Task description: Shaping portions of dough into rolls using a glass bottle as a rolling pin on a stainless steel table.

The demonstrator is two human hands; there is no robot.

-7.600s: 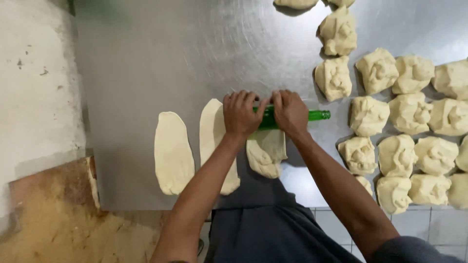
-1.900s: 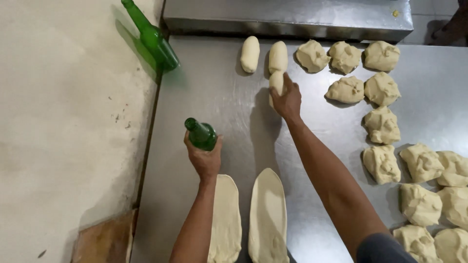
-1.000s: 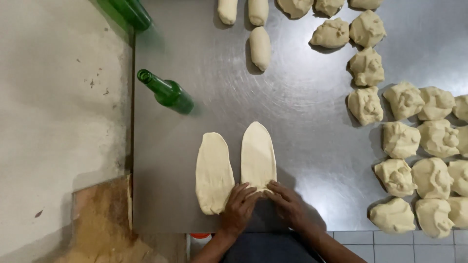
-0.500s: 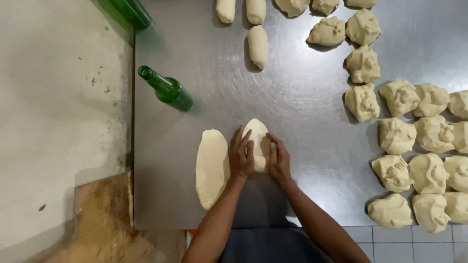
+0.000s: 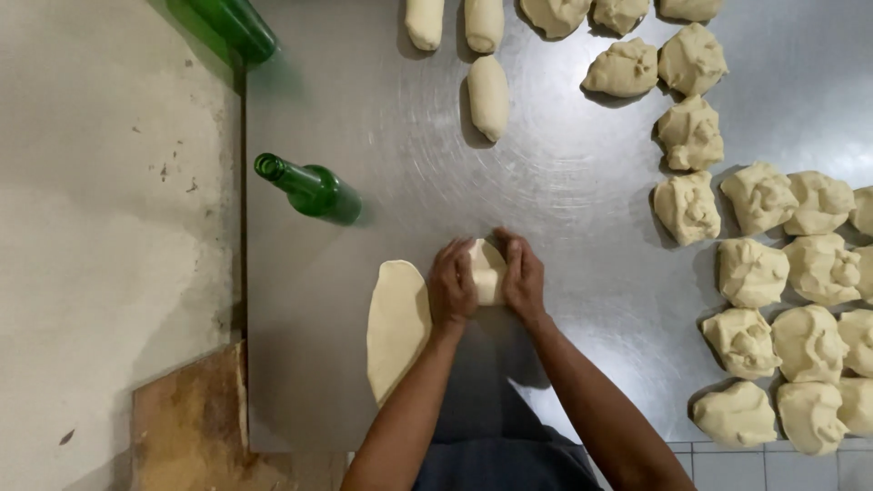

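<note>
Half a second back our hands lay on the far end of the right flat sheet; now that sheet has shortened into a thick roll [image 5: 488, 270] between them. Our left hand [image 5: 452, 286] cups the roll's left side, fingers curled over its top. Our right hand [image 5: 523, 275] presses the right side, fingers bent over the far edge. Both are closed loosely around the roll, which sits near the counter's [image 5: 564, 182] front edge.

Far left lies a wooden board [image 5: 195, 418] below the pale wall surface. One green bottle [image 5: 309, 188] lies on the counter, another [image 5: 236, 27] at the top. Just left of our left hand lies a flat sheet [image 5: 397, 327]. Ahead sit finished rolls [image 5: 488, 95]. Rough lumps [image 5: 773, 273] crowd the right side, well apart from the hands.
</note>
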